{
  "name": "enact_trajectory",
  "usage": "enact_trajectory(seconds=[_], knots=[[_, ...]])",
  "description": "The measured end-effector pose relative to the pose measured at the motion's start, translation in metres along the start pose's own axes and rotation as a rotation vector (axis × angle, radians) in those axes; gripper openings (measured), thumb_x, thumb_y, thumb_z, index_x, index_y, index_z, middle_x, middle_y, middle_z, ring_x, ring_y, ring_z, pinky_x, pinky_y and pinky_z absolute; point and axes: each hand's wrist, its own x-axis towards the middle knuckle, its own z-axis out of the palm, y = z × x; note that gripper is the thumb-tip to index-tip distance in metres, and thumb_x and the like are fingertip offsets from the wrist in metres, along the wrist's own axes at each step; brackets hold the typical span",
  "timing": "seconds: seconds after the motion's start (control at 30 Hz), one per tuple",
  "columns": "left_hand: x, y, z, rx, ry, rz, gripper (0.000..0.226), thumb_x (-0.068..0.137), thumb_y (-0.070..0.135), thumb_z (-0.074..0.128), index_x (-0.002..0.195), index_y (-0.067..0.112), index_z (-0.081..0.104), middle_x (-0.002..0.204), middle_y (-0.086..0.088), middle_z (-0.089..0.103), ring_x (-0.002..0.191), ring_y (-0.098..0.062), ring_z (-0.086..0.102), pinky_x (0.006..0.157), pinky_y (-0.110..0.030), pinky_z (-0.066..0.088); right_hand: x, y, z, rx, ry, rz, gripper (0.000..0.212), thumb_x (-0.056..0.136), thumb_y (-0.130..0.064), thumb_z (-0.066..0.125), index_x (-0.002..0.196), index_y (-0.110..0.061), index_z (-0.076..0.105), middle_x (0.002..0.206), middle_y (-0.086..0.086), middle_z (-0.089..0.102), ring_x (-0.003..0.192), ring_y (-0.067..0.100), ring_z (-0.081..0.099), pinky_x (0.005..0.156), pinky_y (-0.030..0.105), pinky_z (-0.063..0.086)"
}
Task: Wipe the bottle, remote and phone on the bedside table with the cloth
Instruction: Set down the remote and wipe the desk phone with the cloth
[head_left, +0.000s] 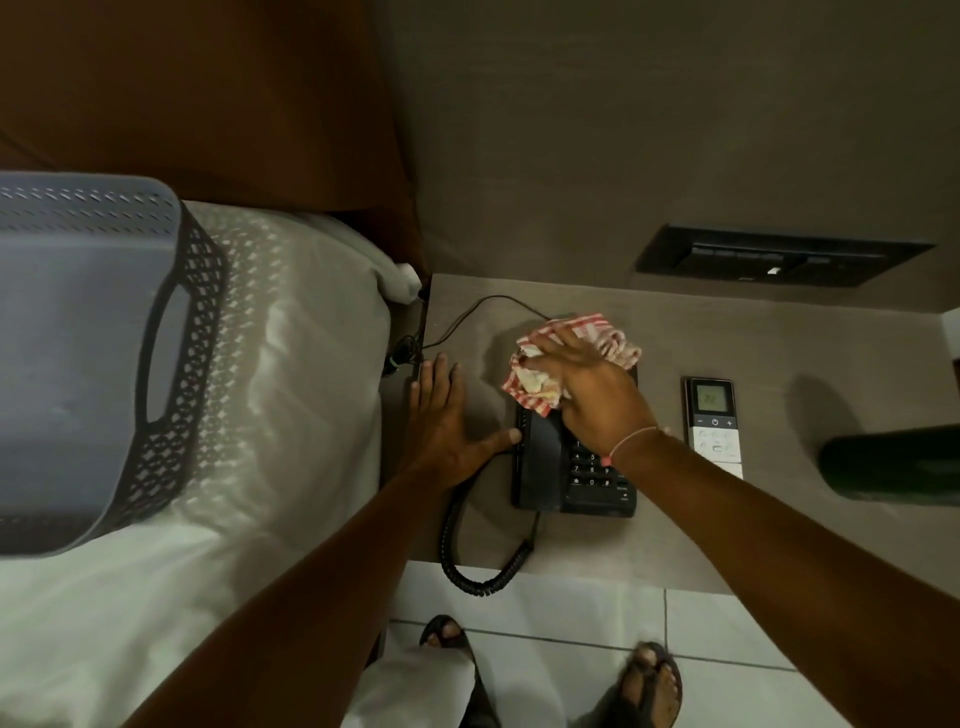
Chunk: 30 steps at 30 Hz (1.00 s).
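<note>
A black desk phone (550, 483) sits on the grey bedside table (727, 530). My right hand (592, 395) presses a crumpled red-and-white checked cloth (566, 358) onto the far end of the phone and hides part of the keypad. My left hand (441, 421) lies flat on the table to the left, fingers apart, its thumb touching the phone's left edge. A white remote (714, 423) with a small display lies to the right of the phone. A dark green bottle (893, 462) shows at the right edge.
A coiled black cord (467, 566) hangs over the table's front edge. A thin cable (483, 306) runs off to the back left. A grey perforated basket (88, 364) rests on the white bed at left. A dark switch panel (779, 257) is on the wall.
</note>
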Motion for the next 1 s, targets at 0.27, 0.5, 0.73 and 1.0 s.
enact_trajectory(seconds=[0.27,0.5,0.73,1.0], knots=[[-0.006,0.003,-0.007,-0.012,-0.021,0.005,0.13,0.064,0.092,0.039,0.159,0.013,-0.001,0.169,-0.012,-0.012,0.154,-0.027,-0.017,0.125,-0.047,-0.008,-0.118,-0.027,0.042,0.08,-0.08,-0.195,0.056,0.064,-0.019,0.079,0.115,-0.032,0.06,0.126,-0.003,0.062,0.126,0.021,0.049,0.102,0.046,0.043],[-0.007,0.004,-0.008,-0.022,-0.024,-0.013,0.13,0.064,0.093,0.041,0.159,0.015,-0.003,0.169,-0.01,-0.013,0.153,-0.024,-0.019,0.122,-0.043,-0.012,-0.172,-0.031,0.031,0.249,-0.055,-0.05,0.058,0.064,0.002,0.074,0.111,-0.032,0.068,0.121,-0.007,0.066,0.109,0.012,0.062,0.088,0.028,0.053],[-0.007,0.004,-0.008,-0.031,-0.027,-0.033,0.131,0.062,0.093,0.041,0.159,0.016,-0.001,0.169,-0.01,-0.013,0.154,-0.024,-0.019,0.123,-0.043,-0.01,-0.057,0.021,-0.037,0.08,0.282,0.283,0.064,0.07,0.003,0.062,0.128,-0.023,0.055,0.138,0.005,0.054,0.124,0.024,0.052,0.101,0.04,0.044],[-0.01,0.01,-0.011,-0.058,-0.028,-0.072,0.131,0.063,0.089,0.047,0.159,0.015,-0.001,0.169,-0.01,-0.012,0.154,-0.026,-0.018,0.126,-0.049,-0.004,-0.058,0.013,0.018,-0.177,0.033,0.265,0.076,0.065,-0.002,0.073,0.134,-0.023,0.049,0.145,0.006,0.046,0.136,0.03,0.035,0.112,0.047,0.026]])
